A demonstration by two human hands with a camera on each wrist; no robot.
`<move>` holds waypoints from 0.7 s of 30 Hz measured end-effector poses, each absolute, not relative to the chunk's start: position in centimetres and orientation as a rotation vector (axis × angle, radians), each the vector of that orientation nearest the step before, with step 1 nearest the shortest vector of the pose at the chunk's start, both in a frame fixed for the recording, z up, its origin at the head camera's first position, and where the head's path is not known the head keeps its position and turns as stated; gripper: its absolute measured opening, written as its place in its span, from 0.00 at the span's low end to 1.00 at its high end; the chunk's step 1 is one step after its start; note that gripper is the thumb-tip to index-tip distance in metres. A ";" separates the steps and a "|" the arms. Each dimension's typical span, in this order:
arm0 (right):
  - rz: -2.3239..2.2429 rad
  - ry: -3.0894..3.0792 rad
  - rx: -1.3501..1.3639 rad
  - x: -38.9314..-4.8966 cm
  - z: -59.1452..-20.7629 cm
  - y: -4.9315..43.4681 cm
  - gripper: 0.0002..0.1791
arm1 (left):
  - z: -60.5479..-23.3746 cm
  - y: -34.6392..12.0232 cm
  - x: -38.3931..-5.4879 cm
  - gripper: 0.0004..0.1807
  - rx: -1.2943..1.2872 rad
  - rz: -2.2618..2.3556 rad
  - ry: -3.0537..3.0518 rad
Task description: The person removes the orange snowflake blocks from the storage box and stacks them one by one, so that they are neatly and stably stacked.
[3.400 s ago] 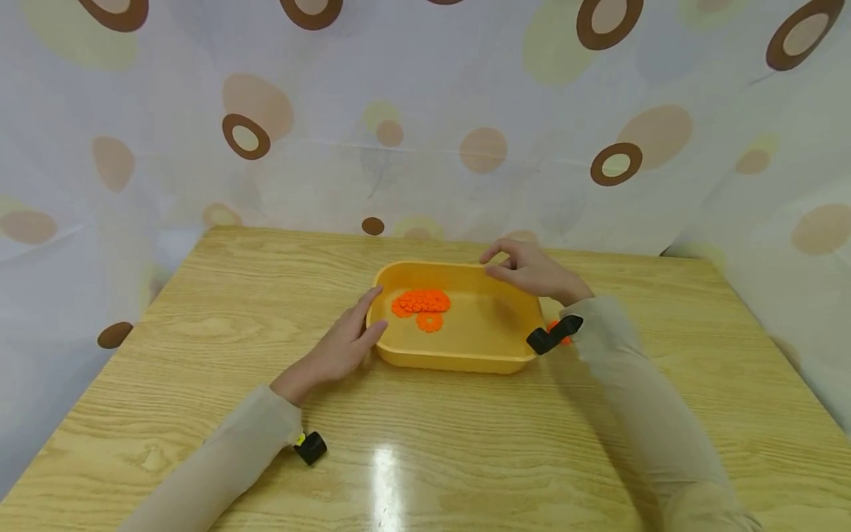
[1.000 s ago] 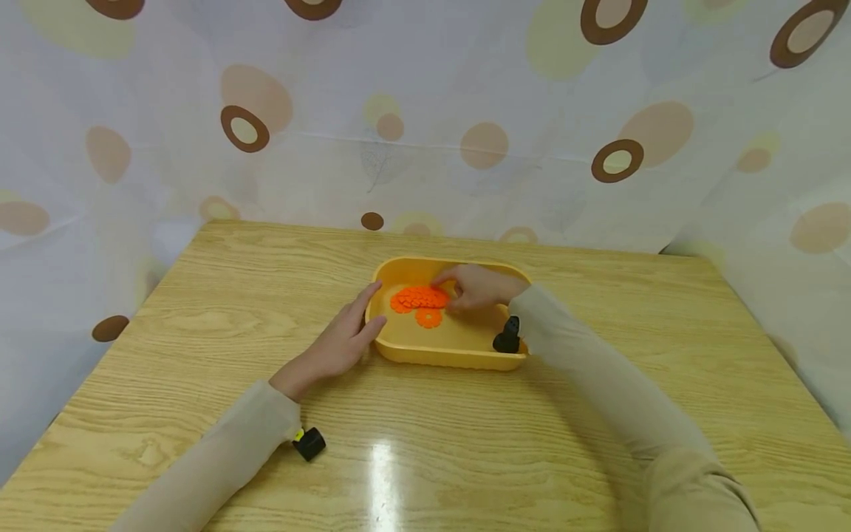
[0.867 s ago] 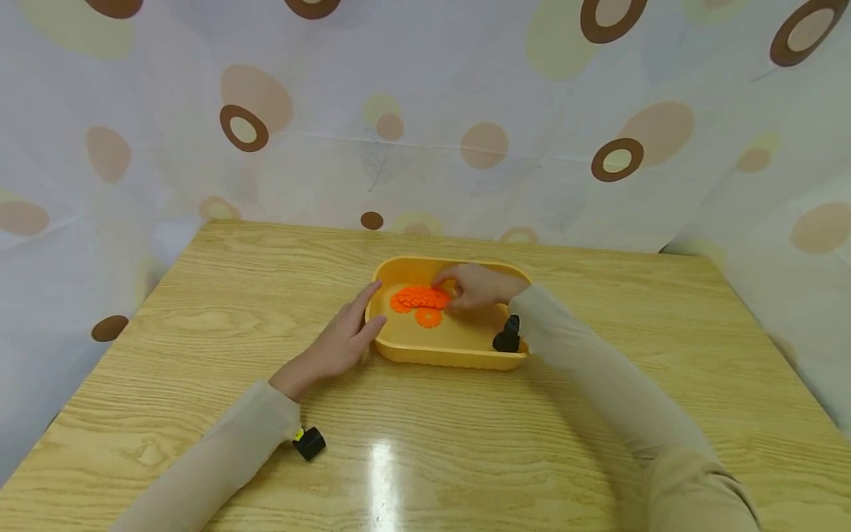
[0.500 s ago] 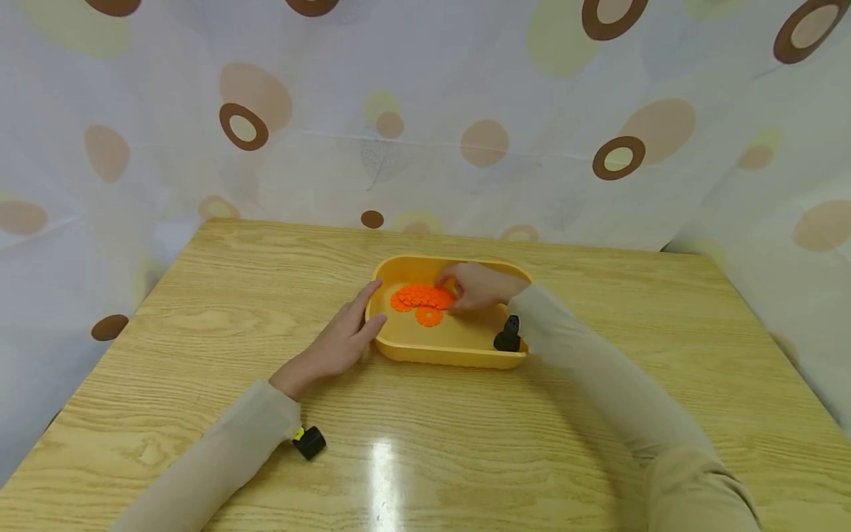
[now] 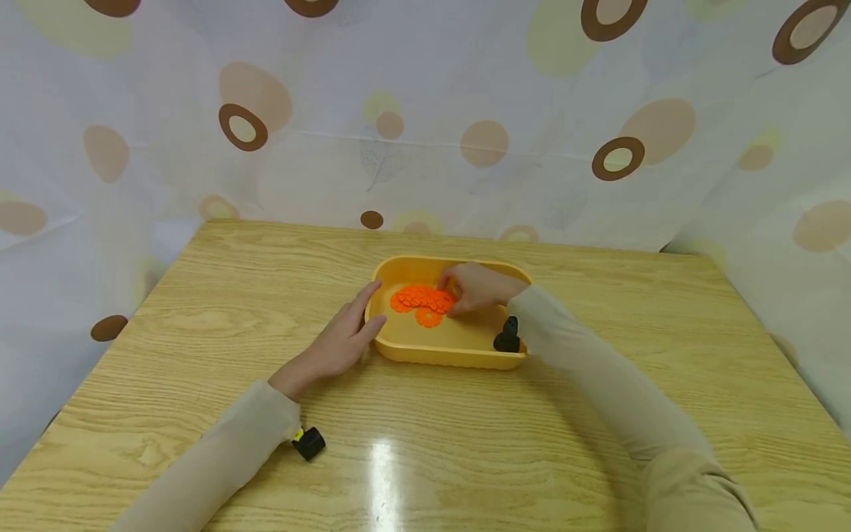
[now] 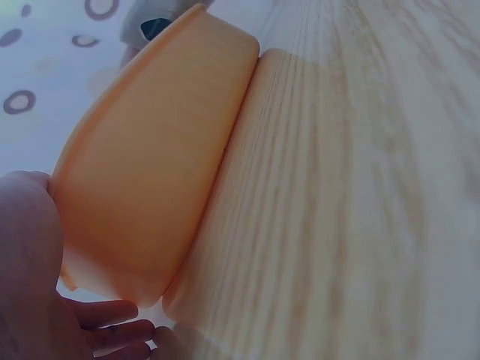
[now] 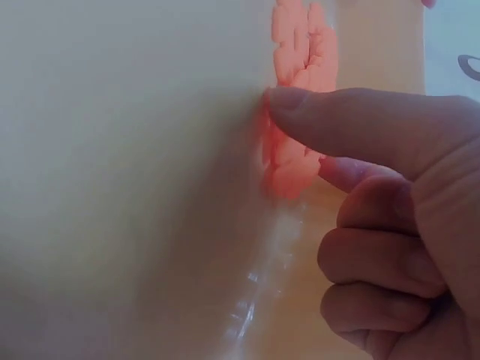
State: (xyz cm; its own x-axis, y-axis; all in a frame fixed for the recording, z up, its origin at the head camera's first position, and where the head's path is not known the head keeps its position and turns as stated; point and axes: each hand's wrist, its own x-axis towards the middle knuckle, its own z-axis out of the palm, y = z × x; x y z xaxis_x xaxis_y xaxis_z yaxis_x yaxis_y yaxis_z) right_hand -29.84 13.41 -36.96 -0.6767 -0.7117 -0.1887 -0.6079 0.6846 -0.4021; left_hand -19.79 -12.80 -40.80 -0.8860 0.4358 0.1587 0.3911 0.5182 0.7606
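A yellow-orange plastic tray (image 5: 452, 356) with rounded corners stands on the wooden table. Inside it lies a row of overlapping orange flower-shaped discs (image 5: 420, 297), and one single orange disc (image 5: 428, 318) sits flat just in front of them. My right hand (image 5: 480, 287) reaches into the tray and pinches the discs at the row's right end. In the right wrist view its thumb (image 7: 352, 120) presses on their edge, the index finger is mostly hidden behind, and the other fingers are folded. My left hand (image 5: 339, 341) rests against the tray's left end, fingers fairly straight, thumb at the rim.
Small black cameras hang at the left cuff (image 5: 309, 444) and the right cuff (image 5: 507, 336), the right one over the tray's near right corner. The wooden table (image 5: 412, 436) surrounds the tray. Behind it hangs a pale curtain (image 5: 425, 177) with brown and beige circles.
My right hand has moved from the far right rim down into the tray, then slightly right along the discs. Orange pieces right of the tray are now hidden by the sleeve. Left hand unmoved.
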 end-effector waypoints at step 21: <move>-0.606 2.581 -1.042 -29.6 -36.4 13.2 0.25 | -40.8 -12.7 -19.9 0.33 0.711 1.305 2.695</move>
